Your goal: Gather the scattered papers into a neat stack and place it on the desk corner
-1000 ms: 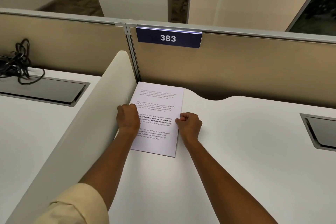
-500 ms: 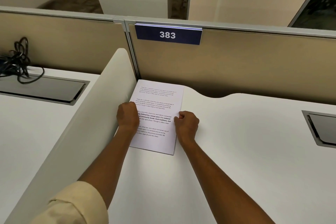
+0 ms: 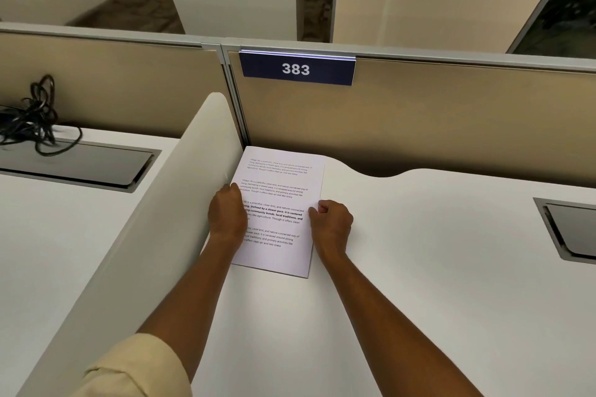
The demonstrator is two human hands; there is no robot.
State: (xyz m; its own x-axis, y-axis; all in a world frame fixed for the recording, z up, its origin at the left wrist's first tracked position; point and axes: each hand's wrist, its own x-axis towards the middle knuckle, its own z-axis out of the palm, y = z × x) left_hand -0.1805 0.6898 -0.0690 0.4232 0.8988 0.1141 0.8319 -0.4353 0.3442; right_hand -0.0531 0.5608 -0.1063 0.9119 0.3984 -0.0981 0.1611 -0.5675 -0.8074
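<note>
Cables [image 3: 30,116] at 9 o'clock run off frame. The left hand [image 3: 226,215], curled, covers the stack's [image 3: 280,203] left edge; its fingers are hidden. The stack lies on the surface [image 3: 419,267] at the 12 o'clock corner. The right hand [image 3: 332,223], fist-like, touches its right edge; grip unclear.

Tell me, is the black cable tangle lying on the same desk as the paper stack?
No, the black cable tangle lies on the neighbouring desk, beyond the white divider from the paper stack.
</note>
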